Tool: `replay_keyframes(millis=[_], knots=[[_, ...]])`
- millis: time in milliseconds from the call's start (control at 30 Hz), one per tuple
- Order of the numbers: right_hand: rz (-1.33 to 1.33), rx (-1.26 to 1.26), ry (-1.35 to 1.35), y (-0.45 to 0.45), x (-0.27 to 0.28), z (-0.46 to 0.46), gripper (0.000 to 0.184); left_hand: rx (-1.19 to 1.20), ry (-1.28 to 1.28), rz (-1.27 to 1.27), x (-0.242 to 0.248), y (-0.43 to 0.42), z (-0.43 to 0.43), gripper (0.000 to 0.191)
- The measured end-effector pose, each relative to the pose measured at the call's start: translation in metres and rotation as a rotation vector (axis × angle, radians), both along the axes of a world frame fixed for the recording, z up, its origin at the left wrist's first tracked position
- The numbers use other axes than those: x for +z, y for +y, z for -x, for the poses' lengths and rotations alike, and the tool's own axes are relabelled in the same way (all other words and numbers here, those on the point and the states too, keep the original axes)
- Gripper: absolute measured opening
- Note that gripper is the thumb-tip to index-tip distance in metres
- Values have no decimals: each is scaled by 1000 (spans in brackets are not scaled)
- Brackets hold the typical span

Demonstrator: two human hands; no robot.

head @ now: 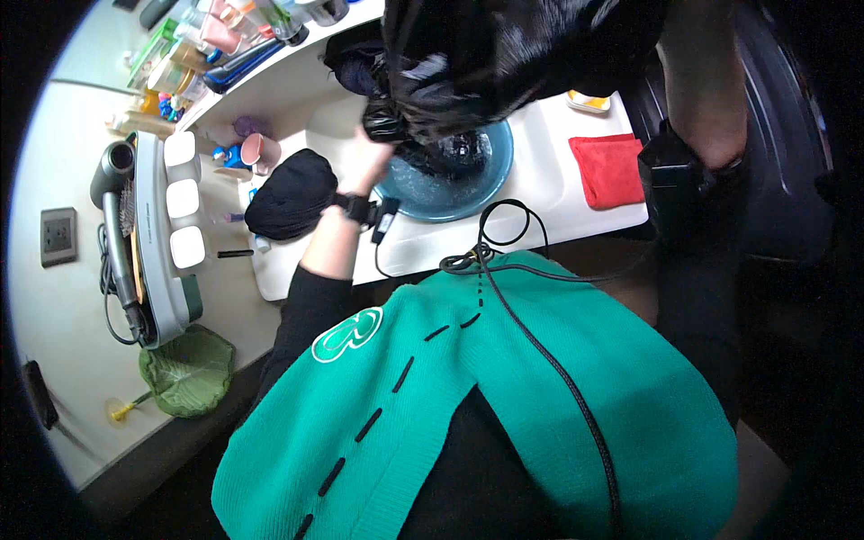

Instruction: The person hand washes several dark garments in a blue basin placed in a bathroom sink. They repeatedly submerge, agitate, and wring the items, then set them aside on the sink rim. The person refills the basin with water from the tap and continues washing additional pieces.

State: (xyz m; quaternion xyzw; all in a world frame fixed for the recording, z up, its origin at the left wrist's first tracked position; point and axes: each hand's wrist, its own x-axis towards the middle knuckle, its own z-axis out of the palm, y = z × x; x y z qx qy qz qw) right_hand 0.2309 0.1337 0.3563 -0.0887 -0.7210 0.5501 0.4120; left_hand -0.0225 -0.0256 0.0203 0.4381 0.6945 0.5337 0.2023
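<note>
A glossy, wet-looking black garment or sheet [499, 61] hangs large across the top, close to the camera. My left hand [373, 158], slightly blurred, grips its bunched lower end at the left rim of a blue basin [439, 210]. The basin sits in the white sink and holds water and dark material, partly covered by the black piece. My right hand is out of view; only bare skin of that arm shows at upper right, beside a black wrist device. Left of the basin, a folded black knit cloth or hat [293, 196] lies on the counter.
A folded red cloth [607, 172] and a soap dish [588, 101] lie right of the basin. Dark cables [513, 266] loop before the sink edge. At left stand a pink cup [260, 152], a grey organizer [158, 236], a hair dryer [116, 162] and crowded bottles.
</note>
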Motion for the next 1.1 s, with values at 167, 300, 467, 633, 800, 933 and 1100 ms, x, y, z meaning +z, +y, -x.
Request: replay_keyframes(millis=[167,300,467,633,800,933,1100], knots=[[-244,-337,-394,35,-142,15,35,59,-678,-115,93,-21,11,26],[381,-105,-546,21,-311,23,26,44,-592,-229,154,-2,-31,24],[839,-195,-586,-5,-433,39,34,-42,-28,-254,199,10,-62,28],[876,-382,-740,-18,-446,53,44,-26,454,-109,195,21,-71,35],[744,-402,-342,-20,-407,61,45,-137,683,206,106,31,-70,42],[122,-398,-689,-47,-390,82,45,-152,558,523,9,29,-63,57],[-234,-183,-1195,-71,-432,82,60,-204,771,920,-81,16,-51,46]])
